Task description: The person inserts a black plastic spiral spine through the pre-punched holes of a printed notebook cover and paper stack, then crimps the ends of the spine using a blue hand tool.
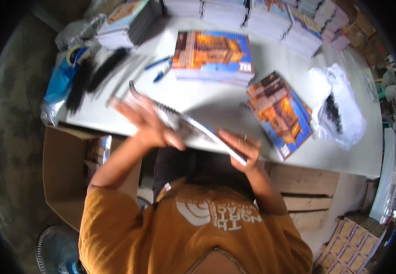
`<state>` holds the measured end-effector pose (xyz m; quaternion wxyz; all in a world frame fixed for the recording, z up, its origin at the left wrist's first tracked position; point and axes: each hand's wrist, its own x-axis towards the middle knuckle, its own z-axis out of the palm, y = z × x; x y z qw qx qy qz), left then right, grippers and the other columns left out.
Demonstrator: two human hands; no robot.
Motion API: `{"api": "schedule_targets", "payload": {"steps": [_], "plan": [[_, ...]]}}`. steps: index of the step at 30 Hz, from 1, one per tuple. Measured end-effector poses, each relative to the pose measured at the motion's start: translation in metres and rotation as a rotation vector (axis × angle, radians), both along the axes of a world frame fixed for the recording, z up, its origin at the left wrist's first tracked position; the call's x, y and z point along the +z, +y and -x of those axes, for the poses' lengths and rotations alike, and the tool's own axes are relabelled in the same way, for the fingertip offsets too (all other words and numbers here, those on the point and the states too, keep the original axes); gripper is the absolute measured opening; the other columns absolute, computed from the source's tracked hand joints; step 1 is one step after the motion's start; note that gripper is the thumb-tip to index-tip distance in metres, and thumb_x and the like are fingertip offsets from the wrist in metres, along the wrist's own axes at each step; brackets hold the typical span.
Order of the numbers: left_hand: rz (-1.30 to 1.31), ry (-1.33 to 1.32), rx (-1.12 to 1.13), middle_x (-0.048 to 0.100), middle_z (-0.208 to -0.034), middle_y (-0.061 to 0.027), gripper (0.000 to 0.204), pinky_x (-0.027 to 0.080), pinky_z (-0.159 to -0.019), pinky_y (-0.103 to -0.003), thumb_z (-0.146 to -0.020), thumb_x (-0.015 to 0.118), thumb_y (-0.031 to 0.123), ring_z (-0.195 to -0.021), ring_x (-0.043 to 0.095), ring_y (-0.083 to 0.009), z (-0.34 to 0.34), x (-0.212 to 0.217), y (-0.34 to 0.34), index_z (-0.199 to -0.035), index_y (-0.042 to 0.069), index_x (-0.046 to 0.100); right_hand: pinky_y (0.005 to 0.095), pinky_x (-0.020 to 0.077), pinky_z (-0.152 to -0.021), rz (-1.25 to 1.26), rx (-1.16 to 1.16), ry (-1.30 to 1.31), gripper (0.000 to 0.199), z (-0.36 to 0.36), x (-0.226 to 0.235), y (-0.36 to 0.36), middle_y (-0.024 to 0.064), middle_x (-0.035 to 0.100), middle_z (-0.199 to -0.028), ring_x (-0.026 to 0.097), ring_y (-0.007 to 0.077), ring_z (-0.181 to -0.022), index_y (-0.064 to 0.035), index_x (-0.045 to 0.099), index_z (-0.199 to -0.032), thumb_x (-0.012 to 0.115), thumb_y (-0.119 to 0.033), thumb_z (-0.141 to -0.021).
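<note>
My right hand [246, 148] grips the lower end of a thin book [214, 134], held edge-on and tilted over the table's front edge. A dark spiral binding coil [144, 97] runs along the book's upper edge, and its free end sticks out past the far corner. Beside that coil my left hand [145, 124] is blurred, with fingers stretched and spread, holding nothing. Several spiral-bound books with an orange and blue cover [282, 116] lie fanned out to the right. Behind the held book is a neat stack of the same books [212, 57].
Loose black coils [102, 73] and blue pens [161, 71] lie at left, near a blue plastic bag [61, 82]. White plastic with black coils [344, 109] rests at right. Paper stacks [271, 23] line the back. Below stand an open carton [63, 178] and a fan [56, 249].
</note>
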<state>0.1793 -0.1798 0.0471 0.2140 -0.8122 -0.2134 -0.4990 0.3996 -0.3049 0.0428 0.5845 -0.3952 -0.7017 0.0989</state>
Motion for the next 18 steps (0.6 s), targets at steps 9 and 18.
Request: {"api": "schedule_targets", "payload": {"steps": [9,18], "plan": [[-0.068,0.037,-0.128,-0.001,-0.146,-0.0240,0.115,-0.012,-0.103,-0.055,-0.069,0.021,0.084,-0.135,-0.005,-0.0380,-0.004,-0.002,-0.003,-0.139,-0.006,0.008,0.0322,0.0547,-0.066,-0.093,0.017,0.015,0.030,0.002,0.000,0.005,0.0187,0.066,-0.086,0.067,0.0265,-0.076,0.0032,0.063,-0.102,0.066,0.001,-0.072],[-0.062,0.087,-0.093,0.030,-0.135,-0.0262,0.106,0.002,-0.105,-0.057,-0.074,0.030,0.078,-0.122,0.026,-0.0476,-0.016,-0.007,-0.022,-0.133,-0.010,0.025,0.0332,0.0534,-0.071,-0.030,0.014,0.050,0.032,0.011,-0.003,0.001,0.0159,0.066,-0.096,0.066,0.0272,-0.083,0.0022,0.062,-0.105,0.064,0.001,-0.073]]}}
